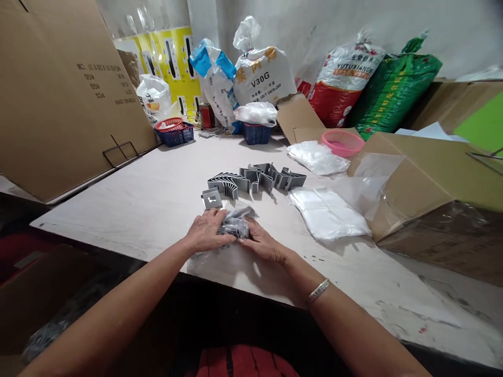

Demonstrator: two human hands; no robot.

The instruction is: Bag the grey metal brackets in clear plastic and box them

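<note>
Both forearms (98, 324) reach across the pale worktable (118, 209), the left hand (208, 230) and right hand (263, 244) curled down and gripping a clear plastic bag (234, 226) of grey metal pieces between them. A row of grey metal brackets (257, 178) stands just beyond, with a flat metal plate (212, 199) beside the left hand.

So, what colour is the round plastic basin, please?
The basin is pink, best in the head view.

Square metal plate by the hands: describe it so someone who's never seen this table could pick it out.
On the long pale table, find the row of grey metal brackets. At the row's near end, just beyond the person's left hand, lies the small square plate. Unlike the stacked, folded brackets, it sits alone, with a cutout in its middle.
</note>
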